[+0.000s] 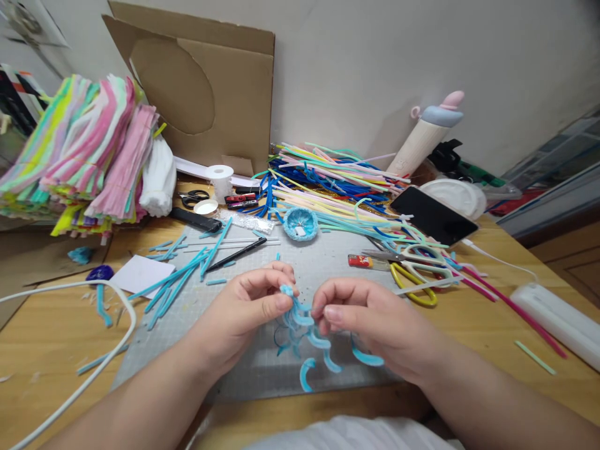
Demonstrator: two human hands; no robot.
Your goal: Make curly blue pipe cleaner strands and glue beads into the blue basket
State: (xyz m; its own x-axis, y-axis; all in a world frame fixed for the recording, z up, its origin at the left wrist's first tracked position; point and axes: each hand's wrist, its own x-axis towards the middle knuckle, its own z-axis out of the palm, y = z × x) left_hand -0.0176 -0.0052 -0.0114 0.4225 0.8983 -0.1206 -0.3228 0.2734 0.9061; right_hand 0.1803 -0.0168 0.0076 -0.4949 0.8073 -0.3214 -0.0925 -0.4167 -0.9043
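My left hand (246, 306) pinches the top of a light blue pipe cleaner piece (302, 317) with curled strands hanging down. From the other side my right hand (370, 315) is closed, thumb against fingertips, at the edge of the same piece; its exact grip is partly hidden. Below the hands a curved blue pipe cleaner (306, 375) rests near the front of the grey cutting mat (253, 375). Another blue curl (368, 358) shows under my right hand. Beyond them sits a small round blue fuzzy cup (300, 225) with something white inside.
Straight blue pipe cleaners (173, 290) and a black pen (237, 254) lie left. Scissors (422, 256), a red lighter (360, 261) and a phone (434, 215) are right. Behind are a pipe cleaner pile (328, 175), bundles (89, 156) and cardboard (239, 94). A white cable (134, 312) loops left.
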